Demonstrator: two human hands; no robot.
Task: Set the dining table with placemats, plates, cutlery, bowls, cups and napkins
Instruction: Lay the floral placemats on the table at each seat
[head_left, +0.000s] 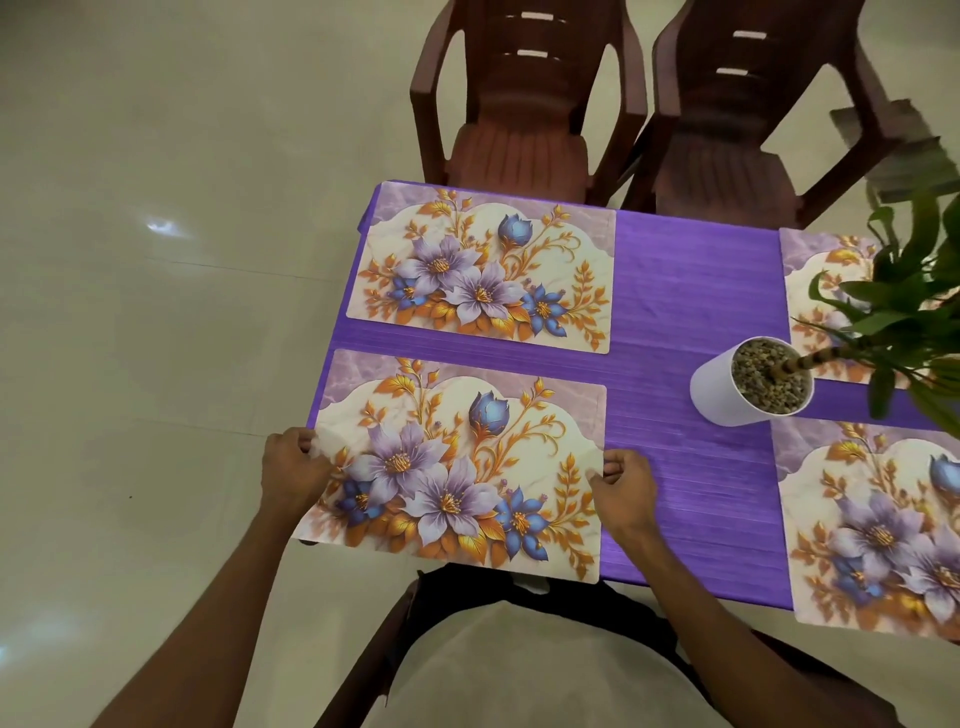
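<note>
A floral placemat (457, 462) with purple and orange flowers lies at the near left corner of the purple table (691, 291). My left hand (293, 467) pinches its left edge and my right hand (621, 488) pinches its right edge. A second matching placemat (488, 270) lies flat beyond it at the far left. Two more placemats sit on the right, one near (872, 530) and one far (831, 280), partly cut off by the frame and the plant.
A white pot (727, 395) filled with pebbles holds a green plant (904, 301) leaning over the table's right half. Two brown plastic chairs (519, 119) (737, 135) stand at the far side. A chair is under me at the near edge. Pale tiled floor lies to the left.
</note>
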